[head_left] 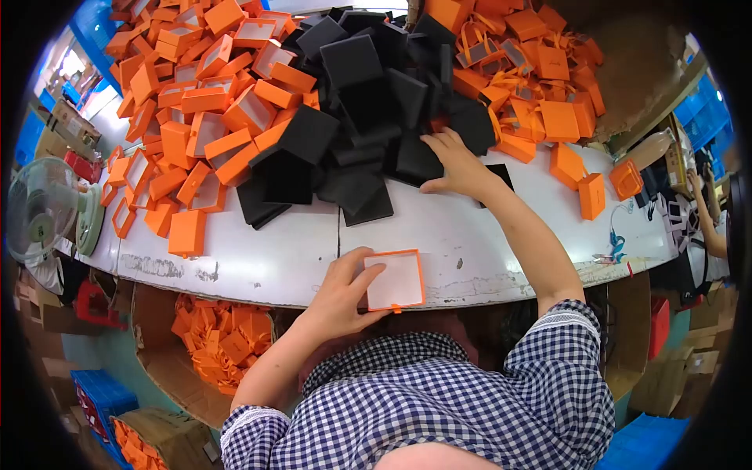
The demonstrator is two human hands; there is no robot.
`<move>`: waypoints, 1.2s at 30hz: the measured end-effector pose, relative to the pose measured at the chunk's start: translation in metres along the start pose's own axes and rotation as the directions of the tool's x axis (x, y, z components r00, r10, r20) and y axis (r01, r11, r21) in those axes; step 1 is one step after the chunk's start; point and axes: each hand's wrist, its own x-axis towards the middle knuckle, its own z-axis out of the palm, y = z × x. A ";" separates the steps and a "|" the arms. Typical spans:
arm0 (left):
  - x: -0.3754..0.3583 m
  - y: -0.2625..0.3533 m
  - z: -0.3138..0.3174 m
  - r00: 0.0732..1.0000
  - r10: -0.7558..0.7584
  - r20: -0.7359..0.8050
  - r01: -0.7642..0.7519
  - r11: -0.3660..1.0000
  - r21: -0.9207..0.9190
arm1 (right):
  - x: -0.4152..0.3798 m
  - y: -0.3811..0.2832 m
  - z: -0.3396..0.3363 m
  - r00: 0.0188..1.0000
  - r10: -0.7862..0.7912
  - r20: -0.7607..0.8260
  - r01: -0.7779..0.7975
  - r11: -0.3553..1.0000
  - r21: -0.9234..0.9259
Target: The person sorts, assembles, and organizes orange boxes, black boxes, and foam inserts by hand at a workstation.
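Observation:
An orange open-topped box [399,280] with a white inside rests at the table's front edge, a small orange tab sticking out below its near side. Its left side is in my left hand [341,288], thumb over the rim and fingers around the outside. Farther back, my right hand [460,166] reaches into a heap of black square pads [364,106]. Its thumb and fingers are spread apart over one black pad [413,160] at the heap's right edge. Another dark pad [499,177] lies partly hidden under my right wrist.
Orange boxes [188,231] pile up at the back left of the white table [274,251]. More orange boxes with ribbons [560,120] lie at the back right. Below the edge stands a carton of orange pieces [227,345]. A fan [47,207] is at far left, and another person's arm [709,219] at far right.

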 end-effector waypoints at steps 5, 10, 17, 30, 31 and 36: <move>-0.001 -0.011 0.004 0.996 -0.023 -0.083 0.013 0.992 -0.123 | -0.015 -0.018 -0.035 1.000 -0.022 -0.022 0.024 0.995 0.098; 0.003 -0.018 0.007 0.987 -0.070 -0.142 0.038 0.976 -0.215 | -0.061 -0.059 -0.056 0.990 0.135 0.033 -0.135 0.883 0.450; 0.026 -0.016 0.020 0.990 0.054 -0.128 -0.089 0.954 -0.286 | -0.088 -0.103 0.001 0.992 0.056 0.111 -0.106 0.854 0.509; 0.029 0.013 0.015 0.966 0.229 0.119 -0.254 0.927 0.278 | -0.211 0.150 -0.091 0.573 0.452 -0.684 -0.740 0.644 -0.194; 0.029 0.012 0.019 0.960 0.239 0.146 -0.273 0.916 0.294 | -0.239 0.183 -0.096 0.516 0.548 -0.658 -0.810 0.562 -0.166; 0.026 0.020 0.011 0.956 0.221 0.192 -0.272 0.913 0.304 | -0.260 0.201 -0.049 0.622 0.653 -0.431 -0.673 0.728 0.132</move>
